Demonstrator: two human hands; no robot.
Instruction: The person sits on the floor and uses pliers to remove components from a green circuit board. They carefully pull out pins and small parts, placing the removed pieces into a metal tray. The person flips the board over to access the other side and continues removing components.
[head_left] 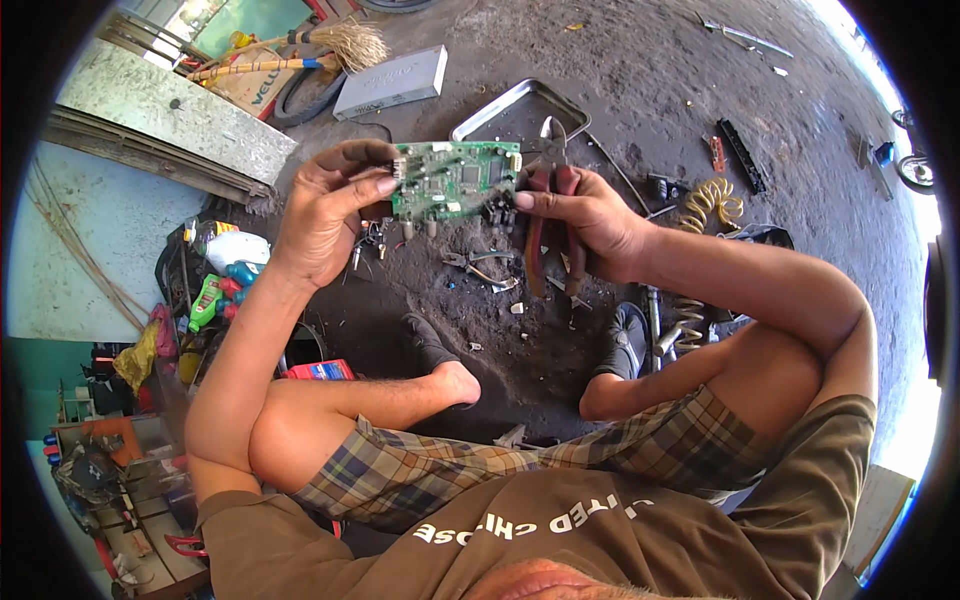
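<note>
A green circuit board (462,178) is held up over the ground, its face with chips and small parts showing. My left hand (322,215) is closed on the board's left edge, thumb in front and fingers partly hidden behind it. On the other side, my right hand (612,225) grips red-handled pliers (537,245), jaws pointing away from me and handles hanging down. The right thumb also rests against the board's right edge, by some black parts. Whether the plier jaws touch the board I cannot tell.
Below the board, a second pair of pliers (482,268) lies on dark dirt among small scraps. A metal tray (480,122) and a white box (392,82) sit farther off. At right is a coiled yellow hose (712,200); bottles (207,303) stand left.
</note>
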